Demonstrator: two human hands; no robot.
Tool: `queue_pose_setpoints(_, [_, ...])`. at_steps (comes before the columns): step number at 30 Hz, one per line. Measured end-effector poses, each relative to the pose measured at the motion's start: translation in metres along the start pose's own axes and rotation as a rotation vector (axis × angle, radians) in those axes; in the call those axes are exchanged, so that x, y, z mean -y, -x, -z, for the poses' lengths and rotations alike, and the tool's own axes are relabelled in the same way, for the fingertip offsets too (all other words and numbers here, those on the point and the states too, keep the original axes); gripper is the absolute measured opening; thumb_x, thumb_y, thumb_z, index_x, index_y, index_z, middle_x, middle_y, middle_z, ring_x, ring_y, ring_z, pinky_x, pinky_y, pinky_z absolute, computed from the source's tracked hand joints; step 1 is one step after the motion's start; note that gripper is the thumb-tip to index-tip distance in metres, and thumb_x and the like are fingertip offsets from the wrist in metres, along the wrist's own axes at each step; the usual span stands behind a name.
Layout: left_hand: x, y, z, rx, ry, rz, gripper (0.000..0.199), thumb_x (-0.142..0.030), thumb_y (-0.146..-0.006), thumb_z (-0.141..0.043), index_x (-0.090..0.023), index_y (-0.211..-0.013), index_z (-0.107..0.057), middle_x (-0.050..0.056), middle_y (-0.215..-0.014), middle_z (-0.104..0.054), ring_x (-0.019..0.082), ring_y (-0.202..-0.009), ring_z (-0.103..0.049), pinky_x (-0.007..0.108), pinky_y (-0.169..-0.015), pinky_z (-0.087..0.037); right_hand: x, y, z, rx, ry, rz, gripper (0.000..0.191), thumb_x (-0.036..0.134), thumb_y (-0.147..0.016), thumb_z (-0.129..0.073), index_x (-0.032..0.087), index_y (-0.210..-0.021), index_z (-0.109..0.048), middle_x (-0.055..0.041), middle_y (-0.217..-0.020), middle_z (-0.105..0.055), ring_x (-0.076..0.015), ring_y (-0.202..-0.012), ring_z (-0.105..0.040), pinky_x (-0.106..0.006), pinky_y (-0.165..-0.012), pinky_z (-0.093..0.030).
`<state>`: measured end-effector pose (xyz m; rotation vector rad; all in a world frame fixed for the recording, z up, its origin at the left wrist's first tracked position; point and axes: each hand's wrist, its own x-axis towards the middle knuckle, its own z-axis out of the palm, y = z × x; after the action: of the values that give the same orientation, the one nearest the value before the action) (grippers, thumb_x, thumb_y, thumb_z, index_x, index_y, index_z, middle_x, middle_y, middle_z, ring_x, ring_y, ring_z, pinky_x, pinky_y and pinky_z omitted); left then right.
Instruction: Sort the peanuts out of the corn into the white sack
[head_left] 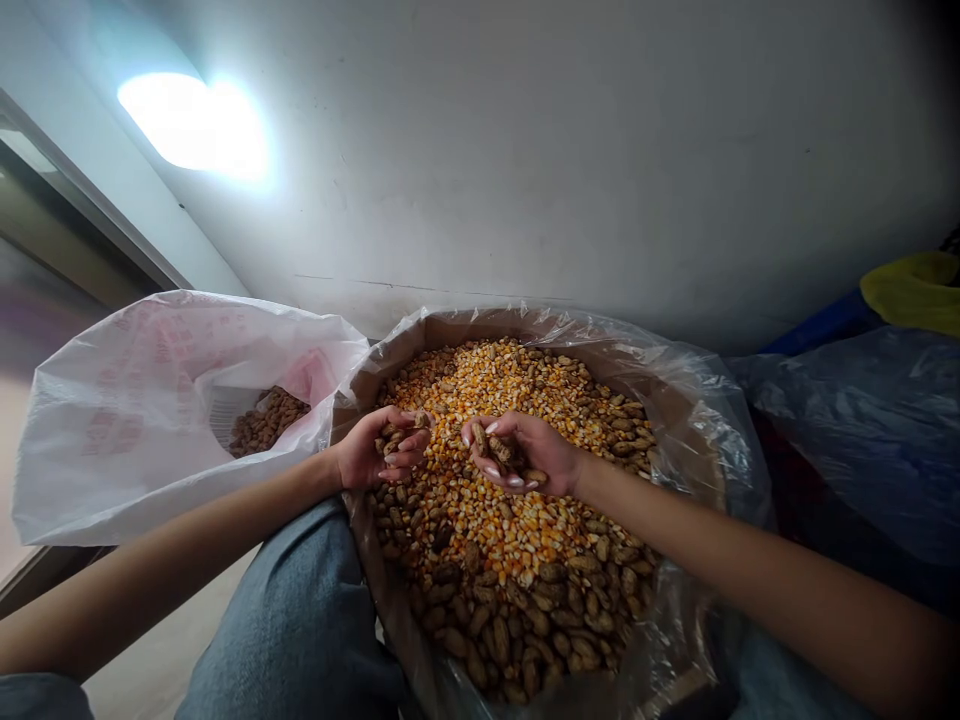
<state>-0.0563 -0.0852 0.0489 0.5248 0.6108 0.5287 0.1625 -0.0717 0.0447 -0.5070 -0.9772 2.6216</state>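
A large bag [637, 345] lined with clear plastic holds yellow corn kernels [517, 520] and unshelled peanuts [525, 630], the peanuts lying mostly round the edge and at the near side. Above its left part, my left hand [382, 450] is cupped with its fingers curled round several peanuts. Just to the right, over the corn, my right hand [529, 455] cups more peanuts in its palm, with some showing between thumb and fingers. The two hands face each other, a small gap apart.
On the left stands an open white sack [112, 430] with peanuts [266, 420] inside. A pale wall [525, 150] rises behind, with a bright light at its upper left. Dark plastic [877, 430] and a yellow item [915, 290] lie on the right. My knee is below.
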Motion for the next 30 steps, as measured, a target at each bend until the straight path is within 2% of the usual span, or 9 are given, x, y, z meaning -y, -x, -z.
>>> queue_pose_setpoints(5, [0.000, 0.000, -0.001, 0.012, -0.017, -0.033, 0.018, -0.024, -0.071, -0.040, -0.017, -0.086, -0.047, -0.004, -0.058, -0.035, 0.004, -0.039, -0.028, 0.013, -0.030, -0.017, -0.004, -0.003, -0.003, 0.007, -0.071, -0.015, 0.023, 0.035, -0.072, -0.036, 0.016, -0.081, -0.046, 0.0002, -0.057, -0.051, -0.0073, -0.037, -0.040, -0.013, -0.026, -0.021])
queue_pose_setpoints(10, [0.005, -0.004, -0.001, -0.074, -0.283, -0.001, 0.021, -0.035, -0.077, -0.040, -0.015, -0.070, -0.044, -0.004, -0.057, -0.035, 0.003, -0.038, -0.025, 0.015, -0.031, -0.015, -0.009, -0.007, -0.001, -0.218, 0.105, -0.030, 0.031, 0.046, -0.073, -0.043, 0.016, -0.067, -0.045, 0.0040, -0.054, -0.047, -0.0038, -0.035, -0.037, -0.012, -0.026, -0.018])
queue_pose_setpoints(13, [0.010, -0.006, -0.003, -0.110, -0.854, 0.005, 0.030, -0.041, -0.076, -0.042, -0.015, -0.063, -0.044, -0.004, -0.051, -0.036, 0.005, -0.040, -0.030, 0.017, -0.035, -0.020, -0.009, -0.005, 0.000, -0.291, 0.511, -0.172, 0.026, 0.042, -0.071, -0.048, 0.015, -0.068, -0.050, 0.0039, -0.054, -0.049, -0.0031, -0.034, -0.036, -0.014, -0.028, -0.021])
queue_pose_setpoints(15, [0.014, -0.006, -0.006, -0.043, -1.346, -0.083, 0.025, -0.039, -0.074, -0.047, -0.015, -0.067, -0.051, -0.002, -0.056, -0.047, 0.007, -0.048, -0.040, 0.019, -0.043, -0.028, -0.009, -0.002, -0.005, -0.197, 0.889, -0.237, 0.022, 0.035, -0.070, -0.049, 0.015, -0.075, -0.056, 0.0023, -0.058, -0.054, -0.0045, -0.039, -0.041, -0.016, -0.034, -0.028])
queue_pose_setpoints(17, [0.018, -0.006, -0.008, 0.071, -1.763, -0.166, 0.019, -0.035, -0.075, -0.047, -0.019, -0.076, -0.056, 0.001, -0.070, -0.057, 0.010, -0.059, -0.048, 0.020, -0.051, -0.032, -0.011, 0.000, -0.015, -0.068, 1.302, -0.210, 0.020, 0.028, -0.066, -0.051, 0.017, -0.080, -0.061, 0.0002, -0.064, -0.059, -0.0085, -0.050, -0.050, -0.019, -0.045, -0.034])
queue_pose_setpoints(20, [0.026, -0.009, -0.010, 0.212, -2.133, -0.186, 0.020, -0.034, -0.076, -0.045, -0.022, -0.086, -0.056, 0.004, -0.080, -0.061, 0.013, -0.061, -0.053, 0.022, -0.050, -0.033, -0.020, 0.001, -0.034, 0.073, 1.817, -0.172, 0.022, 0.025, -0.063, -0.052, 0.020, -0.080, -0.064, -0.0036, -0.069, -0.063, -0.0173, -0.063, -0.056, -0.025, -0.053, -0.038])
queue_pose_setpoints(25, [0.036, -0.016, -0.008, 0.281, -2.306, -0.196, 0.020, -0.033, -0.074, -0.046, -0.018, -0.084, -0.056, 0.008, -0.077, -0.061, 0.016, -0.057, -0.056, 0.024, -0.048, -0.036, -0.042, -0.006, -0.047, 0.227, 2.117, -0.249, 0.027, 0.025, -0.066, -0.050, 0.016, -0.089, -0.062, -0.0099, -0.072, -0.065, -0.0231, -0.065, -0.059, -0.029, -0.052, -0.039])
queue_pose_setpoints(28, [0.034, -0.017, -0.008, 0.209, -2.287, -0.160, 0.020, -0.034, -0.075, -0.045, -0.018, -0.081, -0.056, 0.007, -0.074, -0.061, 0.016, -0.057, -0.056, 0.024, -0.049, -0.037, -0.042, -0.007, -0.042, 0.153, 2.074, -0.233, 0.027, 0.025, -0.067, -0.049, 0.015, -0.089, -0.061, -0.0101, -0.073, -0.064, -0.0225, -0.066, -0.058, -0.029, -0.054, -0.039])
queue_pose_setpoints(30, [0.031, -0.015, -0.008, 0.155, -2.270, -0.111, 0.021, -0.035, -0.075, -0.045, -0.018, -0.082, -0.056, 0.006, -0.074, -0.061, 0.016, -0.057, -0.056, 0.023, -0.049, -0.037, -0.035, -0.006, -0.036, 0.069, 1.890, -0.196, 0.026, 0.029, -0.068, -0.050, 0.016, -0.087, -0.061, -0.0074, -0.074, -0.064, -0.0195, -0.066, -0.057, -0.027, -0.054, -0.039])
